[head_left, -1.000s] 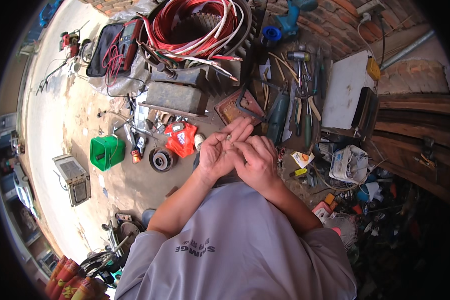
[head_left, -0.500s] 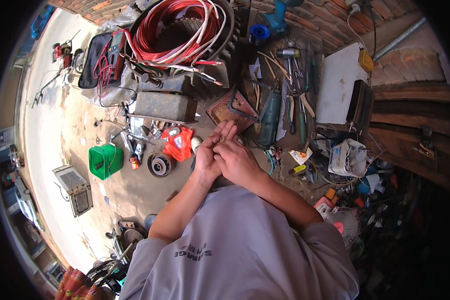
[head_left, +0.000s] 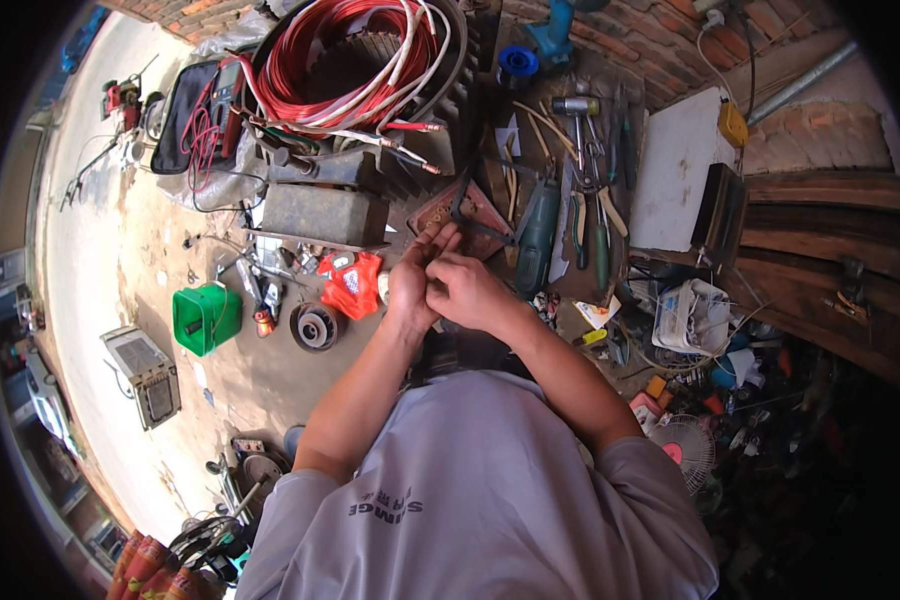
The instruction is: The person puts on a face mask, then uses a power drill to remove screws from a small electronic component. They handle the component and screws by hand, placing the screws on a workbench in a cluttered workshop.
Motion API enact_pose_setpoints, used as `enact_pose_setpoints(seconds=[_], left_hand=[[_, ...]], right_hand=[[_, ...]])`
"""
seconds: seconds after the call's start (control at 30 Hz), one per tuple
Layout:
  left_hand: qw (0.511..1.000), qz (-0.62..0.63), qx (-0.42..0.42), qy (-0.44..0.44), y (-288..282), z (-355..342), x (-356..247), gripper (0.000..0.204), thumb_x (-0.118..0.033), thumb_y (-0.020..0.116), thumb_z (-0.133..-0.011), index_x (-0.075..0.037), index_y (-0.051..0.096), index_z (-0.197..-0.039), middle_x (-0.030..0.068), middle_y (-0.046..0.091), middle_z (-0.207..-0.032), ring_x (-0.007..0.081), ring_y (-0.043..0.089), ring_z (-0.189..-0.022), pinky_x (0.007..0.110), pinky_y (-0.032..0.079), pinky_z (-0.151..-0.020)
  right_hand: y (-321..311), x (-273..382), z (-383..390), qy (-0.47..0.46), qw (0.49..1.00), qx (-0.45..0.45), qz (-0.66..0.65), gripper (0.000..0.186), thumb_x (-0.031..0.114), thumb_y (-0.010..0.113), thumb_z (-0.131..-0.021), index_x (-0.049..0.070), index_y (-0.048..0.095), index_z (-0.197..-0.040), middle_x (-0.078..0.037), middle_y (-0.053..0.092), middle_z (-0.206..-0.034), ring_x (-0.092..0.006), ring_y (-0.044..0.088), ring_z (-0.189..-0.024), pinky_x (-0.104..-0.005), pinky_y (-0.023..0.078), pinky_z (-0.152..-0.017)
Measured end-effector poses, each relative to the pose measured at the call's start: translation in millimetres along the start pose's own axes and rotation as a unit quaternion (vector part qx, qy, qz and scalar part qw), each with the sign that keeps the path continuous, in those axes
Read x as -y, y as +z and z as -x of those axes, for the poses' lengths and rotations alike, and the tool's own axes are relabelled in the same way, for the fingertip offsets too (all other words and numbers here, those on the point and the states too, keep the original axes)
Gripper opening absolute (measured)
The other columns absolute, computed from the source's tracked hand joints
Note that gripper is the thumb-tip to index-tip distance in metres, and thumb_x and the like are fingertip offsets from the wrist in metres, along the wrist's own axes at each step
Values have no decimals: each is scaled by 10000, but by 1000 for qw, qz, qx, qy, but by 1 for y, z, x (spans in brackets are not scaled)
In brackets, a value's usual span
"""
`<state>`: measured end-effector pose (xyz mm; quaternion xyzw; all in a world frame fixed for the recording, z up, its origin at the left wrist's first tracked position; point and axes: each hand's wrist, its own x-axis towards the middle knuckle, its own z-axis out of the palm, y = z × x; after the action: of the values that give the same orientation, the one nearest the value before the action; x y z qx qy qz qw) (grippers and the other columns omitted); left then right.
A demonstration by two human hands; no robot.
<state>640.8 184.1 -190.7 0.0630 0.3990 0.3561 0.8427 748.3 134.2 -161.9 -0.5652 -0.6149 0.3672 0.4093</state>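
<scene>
My left hand (head_left: 408, 287) is held palm up in front of my chest, its fingers stretched out. My right hand (head_left: 466, 290) lies against the left palm with its fingers curled in and the tips pressed together. Whatever is between those fingertips, if anything, is too small or hidden to make out. Just beyond the fingers sits a reddish shallow tray (head_left: 484, 240) with small pieces in it and a dark bent metal frame across it. A green power tool (head_left: 539, 238) lies to the right of the tray.
A coil of red wire (head_left: 280, 72) rests on a finned metal housing, near a multimeter (head_left: 228, 108). Pliers and a screwdriver (head_left: 602, 252) lie beyond the power tool. Left are a red plastic bag (head_left: 355, 292), a round metal part (head_left: 316, 328) and a green bucket (head_left: 213, 318).
Both hands have shifted slightly up and left in the picture, still together. My right fingers are a little lower on the left palm. The whole view has moved slightly.
</scene>
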Motion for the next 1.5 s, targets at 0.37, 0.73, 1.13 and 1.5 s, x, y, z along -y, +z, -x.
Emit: enact_pose_setpoints(seconds=[0.37, 0.73, 1.13, 1.5], left_hand=[[996, 62, -36, 50, 12, -24, 0, 360, -177, 304, -1009, -7, 469, -1280, 145, 528, -1288, 259, 479, -1215, 384, 367, -1070], [995, -7, -91, 32, 4, -21, 0, 335, -193, 332, -1009, -34, 463, -1273, 113, 578, -1205, 218, 538, -1100, 341, 392, -995], [997, -43, -68, 12, 4, -16, -1, 355, -259, 343, -1014, -59, 486, -1271, 97, 588, -1223, 217, 540, -1131, 323, 390, -984], [995, 78, 45, -37, 25, 24, -10, 299, -126, 370, -974, 18, 479, -1213, 172, 593, -1193, 264, 598, -1089, 359, 492, -950]], right_hand=[[-8, -28, -13, 287, 931, -157, -160, 141, 70, 664, -802, -40, 666, -891, -71, 677, -751, -69, 604, -694, -255, 504, -618], [-24, -45, -41, 163, 943, -193, 214, 171, 116, 608, -831, 78, 677, -982, -177, 599, -943, -398, 622, -859, -476, 518, -741], [-23, -55, -65, 129, 935, -89, 318, 116, 145, 630, -807, 65, 688, -869, -138, 625, -955, -356, 642, -879, -471, 524, -757], [-67, -26, -19, 247, 680, -1, -690, 146, 76, 560, -925, -26, 600, -1021, -65, 584, -844, -112, 501, -666, -251, 413, -576]])
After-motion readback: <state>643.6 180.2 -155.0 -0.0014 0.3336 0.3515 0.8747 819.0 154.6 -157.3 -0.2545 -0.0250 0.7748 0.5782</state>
